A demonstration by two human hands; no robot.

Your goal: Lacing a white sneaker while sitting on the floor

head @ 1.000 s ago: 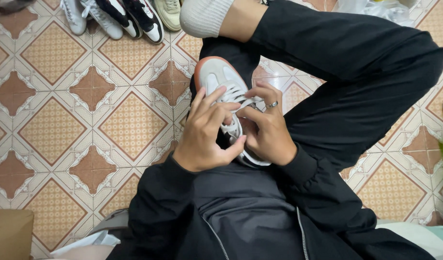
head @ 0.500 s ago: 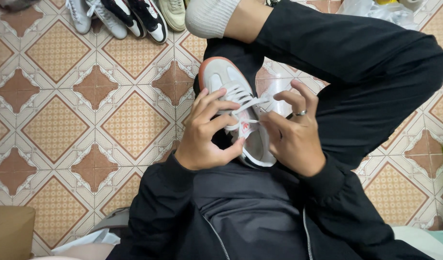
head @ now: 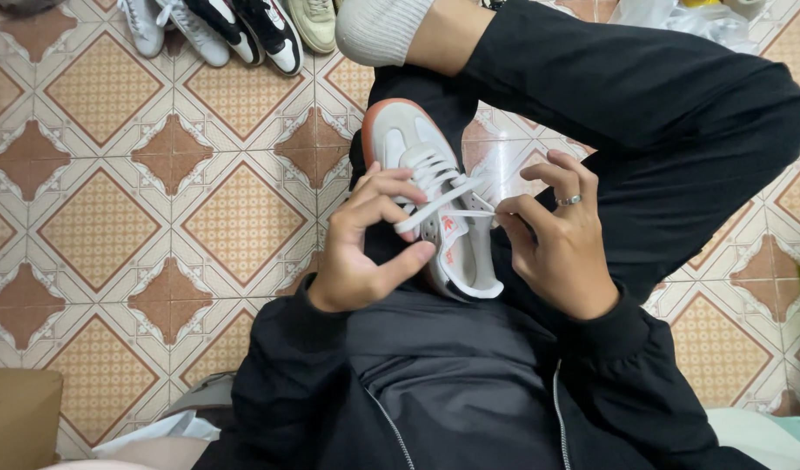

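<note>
Head view
Shoe (head: 435, 200): white with an orange sole edge, toe pointing away, resting on the lap between both hands.
Left hand (head: 365, 248): fingers curled, pinched on a white lace (head: 435, 209) near the eyelets.
Right hand (head: 561, 239): ringed, thumb and forefinger pinched on the lace's other end, lace taut between the hands.
Floor (head: 156, 200): patterned orange tiles.
Shoes (head: 226, 30): several, lined up at the far edge.

Black zip jacket (head: 452, 392), black trousers (head: 643, 104), white ribbed sock (head: 378, 30) (silver ring (head: 569, 200), rt hand).

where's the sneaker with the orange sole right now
In the head view the sneaker sits centre frame on the person's lap, toe pointing away, between the left hand and right hand, which pinch its white laces.
</note>
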